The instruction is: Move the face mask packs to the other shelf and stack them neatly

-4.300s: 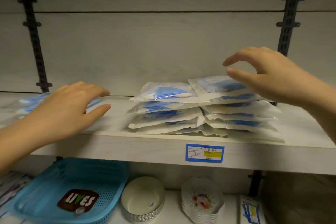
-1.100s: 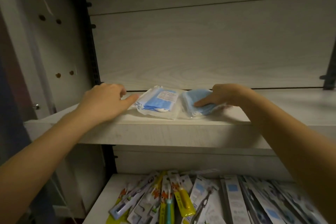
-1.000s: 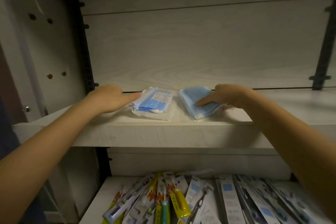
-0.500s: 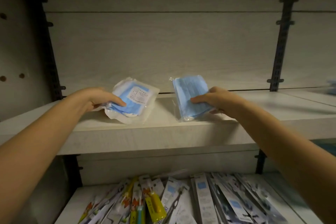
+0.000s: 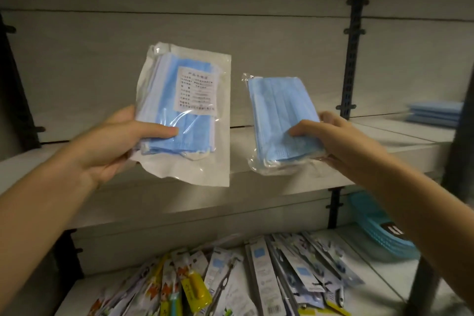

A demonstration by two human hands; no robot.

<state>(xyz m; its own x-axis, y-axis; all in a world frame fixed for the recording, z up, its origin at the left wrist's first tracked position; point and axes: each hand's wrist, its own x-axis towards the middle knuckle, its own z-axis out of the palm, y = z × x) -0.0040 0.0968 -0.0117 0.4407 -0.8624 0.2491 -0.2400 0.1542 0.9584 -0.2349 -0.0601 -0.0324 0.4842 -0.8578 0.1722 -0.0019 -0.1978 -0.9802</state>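
Bare shelf (image 5: 295, 182) (packets (image 5: 256, 282) below)

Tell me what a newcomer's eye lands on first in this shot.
Two blue face mask packs held up side by side in front of the pale shelf: the left hand grips the labelled pack, the right hand the plain pack. Below, a jumble of carded packets covers the lower shelf. At far right, more blue packs sit stacked on the neighbouring shelf.
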